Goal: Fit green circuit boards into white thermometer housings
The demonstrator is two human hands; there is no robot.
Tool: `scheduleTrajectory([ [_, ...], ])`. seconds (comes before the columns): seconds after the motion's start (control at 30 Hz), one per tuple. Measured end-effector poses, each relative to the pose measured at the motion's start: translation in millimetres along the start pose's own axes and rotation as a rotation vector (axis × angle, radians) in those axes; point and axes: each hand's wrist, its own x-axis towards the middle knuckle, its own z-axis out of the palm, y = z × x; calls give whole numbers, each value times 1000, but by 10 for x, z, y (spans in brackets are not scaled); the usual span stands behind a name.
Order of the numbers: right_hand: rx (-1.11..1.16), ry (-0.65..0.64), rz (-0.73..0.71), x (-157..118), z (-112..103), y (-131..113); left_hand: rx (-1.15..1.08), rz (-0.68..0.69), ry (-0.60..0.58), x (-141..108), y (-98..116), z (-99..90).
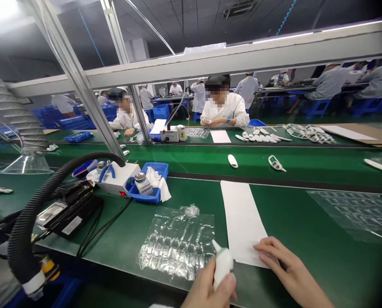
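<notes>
My left hand [210, 284] is wrapped round a white handheld device [223, 266] with a narrow pointed tip, held over the bench's front edge. My right hand [283, 265] has its fingers apart, fingertips on the lower right corner of a long white paper sheet [244, 218]. Nothing shows in its grasp. Left of the paper, a clear plastic sheet with small pockets [174, 248] lies flat on the green bench.
A blue tray [160, 167] holds a bottle [142, 183] and tissues. Left are a white box [116, 179], a black hose [33, 205] and cables. Beyond, white parts [232, 161] lie on a green belt [191, 159]; co-workers sit across. More clear plastic [357, 214] lies right.
</notes>
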Motion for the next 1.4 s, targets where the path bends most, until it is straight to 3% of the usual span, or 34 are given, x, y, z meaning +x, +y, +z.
scheduleTrajectory([
  [0.03,-50,-4,-23,44,-75,107,-5,39,-90,104,99,21],
  [0.13,-135,-46,-48,101,-117,293,-1,179,-76,423,286,113],
  [0.3,-257,-102,-51,162,-8,269,176,250,-24,735,232,251],
  [0.47,-418,-100,-76,178,49,214,176,266,-30,761,130,268],
  [0.7,-325,-115,-119,99,3,315,168,271,-28,753,134,275],
  [0.9,-337,-112,-80,191,23,234,104,265,-8,741,137,286],
  [1.0,-234,18,-61,154,-20,119,52,254,14,742,147,307],
  [1.1,-44,111,22,89,-68,-155,-50,216,-23,728,184,344],
  [1.27,166,-147,-31,99,120,-758,-422,71,-52,573,248,364],
  [1.4,194,-210,-62,190,376,-938,-545,36,18,457,216,288],
])
